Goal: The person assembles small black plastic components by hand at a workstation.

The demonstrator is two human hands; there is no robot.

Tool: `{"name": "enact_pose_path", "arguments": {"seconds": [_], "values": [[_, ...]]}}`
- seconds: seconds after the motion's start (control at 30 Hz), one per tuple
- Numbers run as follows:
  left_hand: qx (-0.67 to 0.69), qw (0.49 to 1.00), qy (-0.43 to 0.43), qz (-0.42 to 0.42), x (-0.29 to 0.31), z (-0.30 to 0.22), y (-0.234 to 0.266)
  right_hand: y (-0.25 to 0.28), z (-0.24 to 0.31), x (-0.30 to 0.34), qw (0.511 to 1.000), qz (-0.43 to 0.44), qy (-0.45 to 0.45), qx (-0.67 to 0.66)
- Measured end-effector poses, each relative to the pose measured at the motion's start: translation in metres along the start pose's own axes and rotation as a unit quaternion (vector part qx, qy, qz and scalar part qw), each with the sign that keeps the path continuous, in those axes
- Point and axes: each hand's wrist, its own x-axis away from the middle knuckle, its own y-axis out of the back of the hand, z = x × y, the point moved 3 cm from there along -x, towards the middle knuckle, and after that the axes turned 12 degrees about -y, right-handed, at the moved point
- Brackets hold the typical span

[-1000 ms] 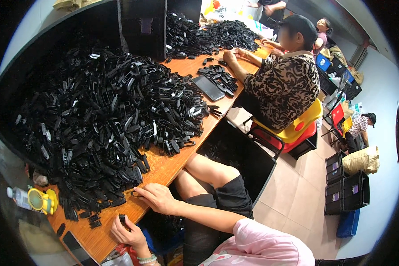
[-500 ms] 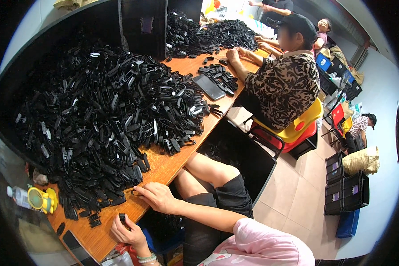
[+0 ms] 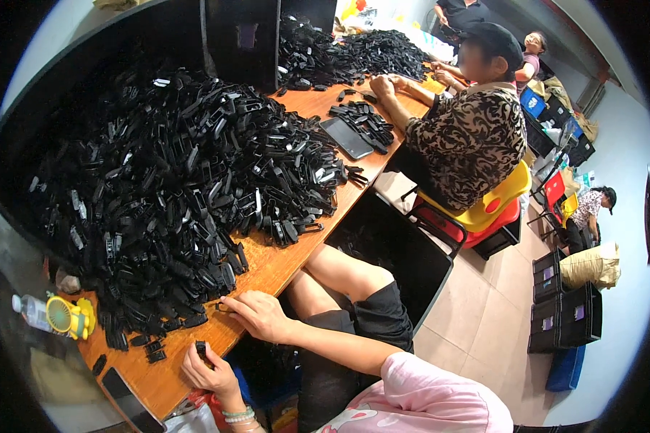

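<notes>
My left hand (image 3: 208, 372), with bead bracelets at the wrist, is closed at the table's near edge. Its thumb and fingers pinch a small black plastic piece (image 3: 201, 350). Farther along the edge, my right hand (image 3: 261, 316) grips another small dark piece (image 3: 222, 307) at its fingertips; its exact shape is too small to make out. Beyond both hands rises a big heap of black plastic clip-like parts (image 3: 188, 173). A few loose black parts (image 3: 154, 351) lie on the wooden tabletop (image 3: 172, 375) close to my left hand.
A phone (image 3: 130, 400), a yellow fan (image 3: 68, 316) and a clear bottle (image 3: 30, 312) are at the left. Along the table a co-worker (image 3: 469, 137) handles parts beside a dark phone-like slab (image 3: 347, 138). Below the table edge is a black bin (image 3: 390, 245); crates (image 3: 567, 317) stand at right.
The view has shifted slightly, so the heap and table sit a little farther right. Both my hands stay nearly in place. At the back, a standing person's raised hands have come down.
</notes>
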Motion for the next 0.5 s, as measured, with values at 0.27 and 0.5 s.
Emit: {"name": "enact_pose_path", "arguments": {"seconds": [0.27,0.5], "values": [[0.160,0.962,0.219,-0.021,0.002,0.000,0.004,0.006,-0.002,-0.004,0.999,0.018,-0.033,-0.032],[0.350,0.909,0.222,0.042,-0.035,-0.016,0.019,0.037,0.018,-0.003,0.845,0.247,-0.256,-0.399]]}}
